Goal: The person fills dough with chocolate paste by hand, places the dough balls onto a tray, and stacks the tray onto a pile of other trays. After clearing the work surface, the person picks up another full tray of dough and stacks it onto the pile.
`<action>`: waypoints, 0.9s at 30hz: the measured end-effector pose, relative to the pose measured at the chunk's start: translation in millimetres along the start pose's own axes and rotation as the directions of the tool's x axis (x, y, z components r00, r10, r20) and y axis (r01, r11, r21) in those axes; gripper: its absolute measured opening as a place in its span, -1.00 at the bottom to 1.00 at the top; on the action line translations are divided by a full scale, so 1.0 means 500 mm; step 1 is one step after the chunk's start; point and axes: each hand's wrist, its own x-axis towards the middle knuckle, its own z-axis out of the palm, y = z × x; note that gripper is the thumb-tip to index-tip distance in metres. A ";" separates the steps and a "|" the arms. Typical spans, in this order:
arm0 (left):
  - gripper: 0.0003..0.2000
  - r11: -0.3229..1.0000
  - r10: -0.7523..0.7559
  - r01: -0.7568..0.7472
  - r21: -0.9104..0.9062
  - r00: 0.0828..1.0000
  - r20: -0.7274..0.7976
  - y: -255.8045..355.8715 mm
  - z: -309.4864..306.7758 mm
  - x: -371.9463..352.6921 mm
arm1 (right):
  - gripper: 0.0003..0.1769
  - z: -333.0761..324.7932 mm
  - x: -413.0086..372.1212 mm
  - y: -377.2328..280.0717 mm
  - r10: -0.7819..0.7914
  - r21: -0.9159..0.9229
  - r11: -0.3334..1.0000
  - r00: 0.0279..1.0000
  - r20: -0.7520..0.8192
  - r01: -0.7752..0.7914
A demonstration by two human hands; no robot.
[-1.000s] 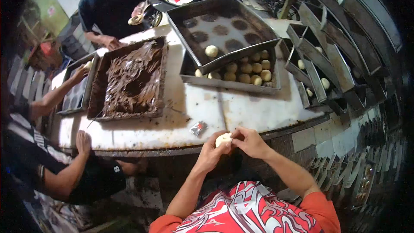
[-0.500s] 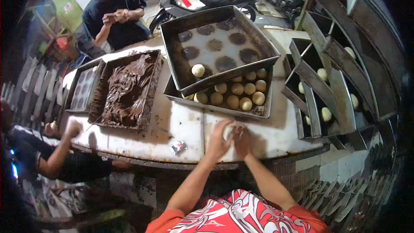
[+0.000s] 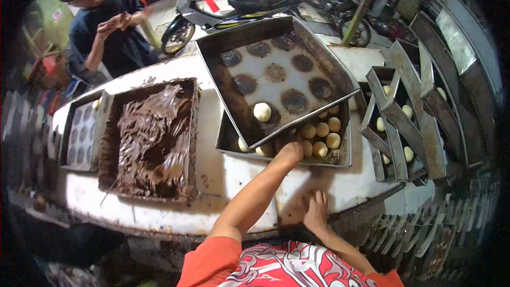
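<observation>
Head view: the left hand (image 3: 291,154) is reaching into the lower tray (image 3: 344,154), in among the pale balls (image 3: 322,129). Its fingertips are hidden down in there, so I honestly can't tell if it's gripping a ball or not. The right hand (image 3: 316,211) is down on the near part of the worktop (image 3: 366,180), just this side of that tray, fingers loosely apart and a bit blurry, nothing visible in it.

A bigger-looking upper tray (image 3: 273,93) sits skewed across the lower one, covering a good chunk of it. It's got dark round patches on the bottom and a single pale ball (image 3: 262,112) near its near corner.

Over on the left there's a tray of glossy brown paste (image 3: 151,138), really messy around the rim, and right beside it on the far left a smaller tray (image 3: 82,134) with round marks and a pale ball (image 3: 96,104) up at the far end. On the right it's a jumble of narrow metal tins (image 3: 399,119), some with pale balls inside. Another person (image 3: 114,42) stands at the far left, hands together at chest height, with a motorbike (image 3: 218,18) behind the worktop.
</observation>
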 end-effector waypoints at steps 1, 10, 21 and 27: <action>-0.81 0.931 -0.087 0.101 -0.351 0.995 0.056 -0.009 -0.106 -0.026 | -0.61 -0.023 -0.021 -0.015 -0.003 0.006 1.000 1.000 0.008 0.002; -0.47 0.319 -0.119 -0.233 -0.919 0.952 -0.283 -0.024 -0.547 -0.322 | -0.63 -0.362 0.257 -0.053 -0.442 0.608 0.778 0.825 0.353 0.157; -0.53 -0.787 -0.591 -0.378 -0.488 0.688 0.421 0.113 -0.466 -0.748 | -0.52 -0.221 0.628 -0.106 -0.459 -0.005 0.889 0.888 -0.033 0.459; -0.56 -0.665 -0.746 -0.294 -0.686 0.300 0.594 0.183 -0.491 -0.697 | -0.83 -0.159 0.171 -0.296 -0.433 0.820 0.309 0.839 -0.330 0.482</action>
